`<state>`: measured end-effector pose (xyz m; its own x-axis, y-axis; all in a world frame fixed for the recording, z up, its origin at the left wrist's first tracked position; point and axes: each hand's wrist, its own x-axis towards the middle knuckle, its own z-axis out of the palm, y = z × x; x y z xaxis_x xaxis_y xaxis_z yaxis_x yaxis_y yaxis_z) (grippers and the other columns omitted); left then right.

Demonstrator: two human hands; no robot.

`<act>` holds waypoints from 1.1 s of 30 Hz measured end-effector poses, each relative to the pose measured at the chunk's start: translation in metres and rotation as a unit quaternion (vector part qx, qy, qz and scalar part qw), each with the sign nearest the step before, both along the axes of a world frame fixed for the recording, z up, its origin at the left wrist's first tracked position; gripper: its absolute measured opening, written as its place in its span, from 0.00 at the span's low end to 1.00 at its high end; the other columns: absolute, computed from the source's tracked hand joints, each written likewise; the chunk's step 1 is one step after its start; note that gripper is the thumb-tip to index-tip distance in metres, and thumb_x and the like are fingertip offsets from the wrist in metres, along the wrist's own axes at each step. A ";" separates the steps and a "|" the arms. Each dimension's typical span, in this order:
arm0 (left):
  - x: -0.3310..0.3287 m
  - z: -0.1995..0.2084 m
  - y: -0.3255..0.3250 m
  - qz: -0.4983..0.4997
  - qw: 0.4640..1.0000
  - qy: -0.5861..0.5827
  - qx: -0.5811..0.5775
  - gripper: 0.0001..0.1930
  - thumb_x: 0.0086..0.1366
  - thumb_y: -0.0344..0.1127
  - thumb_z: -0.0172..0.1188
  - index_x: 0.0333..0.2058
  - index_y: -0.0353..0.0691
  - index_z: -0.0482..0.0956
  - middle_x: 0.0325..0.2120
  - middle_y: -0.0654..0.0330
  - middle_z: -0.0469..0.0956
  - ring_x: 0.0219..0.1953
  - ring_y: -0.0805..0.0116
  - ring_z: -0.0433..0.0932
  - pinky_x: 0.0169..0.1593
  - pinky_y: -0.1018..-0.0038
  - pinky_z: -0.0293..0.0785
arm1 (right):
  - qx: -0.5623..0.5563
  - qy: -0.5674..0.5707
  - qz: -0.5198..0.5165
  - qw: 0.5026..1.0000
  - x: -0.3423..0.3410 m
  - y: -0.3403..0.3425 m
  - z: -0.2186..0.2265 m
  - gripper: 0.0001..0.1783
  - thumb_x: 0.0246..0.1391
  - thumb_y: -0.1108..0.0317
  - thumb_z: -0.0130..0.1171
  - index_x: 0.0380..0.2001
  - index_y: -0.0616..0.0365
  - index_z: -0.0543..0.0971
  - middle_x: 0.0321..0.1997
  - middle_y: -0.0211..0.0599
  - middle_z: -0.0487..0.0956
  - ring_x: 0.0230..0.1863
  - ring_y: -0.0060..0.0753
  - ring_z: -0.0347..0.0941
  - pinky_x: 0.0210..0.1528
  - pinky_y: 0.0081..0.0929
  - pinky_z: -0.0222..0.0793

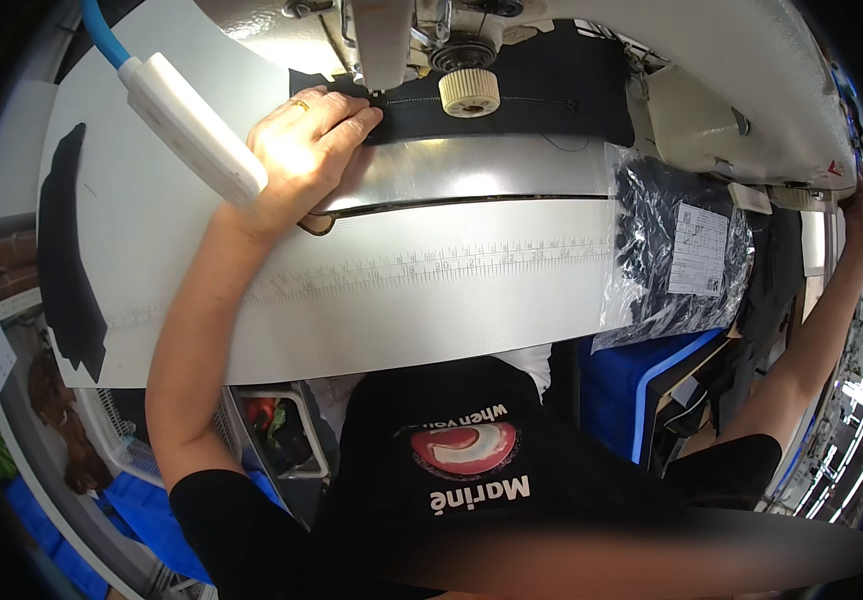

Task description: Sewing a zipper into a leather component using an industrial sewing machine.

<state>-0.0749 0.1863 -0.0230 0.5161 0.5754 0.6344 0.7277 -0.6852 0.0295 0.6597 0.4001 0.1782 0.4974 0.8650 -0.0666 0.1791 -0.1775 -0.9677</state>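
A piece of black cloth (541,100) lies under the sewing machine (696,45), with a line of stitching along it. My left hand (313,145) is on the cloth's left end, close to the presser foot (375,97). Its fingers are bent and pressed together on the fabric, and a ring shows on one of them. At the far right, my right hand (859,195) reaches up to the end of the machine head. Its fingers are mostly hidden there, and what they touch does not show. A cream knob (470,92) sits just right of the needle area.
A clear plastic bag of black pieces (641,240) lies at the table's right. Black cut pieces (71,250) rest at the left edge of the white table (431,310), which has a printed ruler. A white lamp (196,130) hangs over my left wrist. Blue bins (616,390) stand below.
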 end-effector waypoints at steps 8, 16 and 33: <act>0.002 0.000 -0.002 0.007 1.000 -0.012 0.008 0.15 0.41 0.24 0.67 0.33 0.34 0.82 0.31 0.58 0.81 0.33 0.64 0.81 0.42 0.70 0.80 | 0.110 0.056 -0.068 0.990 -0.036 -0.014 -0.021 0.21 0.65 0.61 0.49 0.57 0.60 0.72 0.56 0.40 0.76 0.58 0.37 0.71 0.61 0.38 0.66; 0.002 -0.001 -0.001 -0.005 1.000 -0.015 0.021 0.18 0.42 0.21 0.64 0.37 0.37 0.82 0.29 0.58 0.80 0.29 0.62 0.79 0.39 0.70 0.78 | 0.166 0.116 -0.069 0.977 -0.038 -0.023 -0.035 0.18 0.64 0.64 0.51 0.52 0.64 0.74 0.54 0.44 0.77 0.57 0.43 0.71 0.61 0.45 0.67; 0.000 -0.002 -0.004 0.016 1.000 0.017 0.000 0.15 0.44 0.27 0.67 0.36 0.36 0.82 0.34 0.59 0.81 0.35 0.64 0.81 0.45 0.66 0.80 | 0.242 0.150 -0.037 0.958 -0.023 -0.023 -0.056 0.19 0.63 0.64 0.52 0.52 0.65 0.74 0.54 0.47 0.76 0.57 0.46 0.71 0.61 0.48 0.67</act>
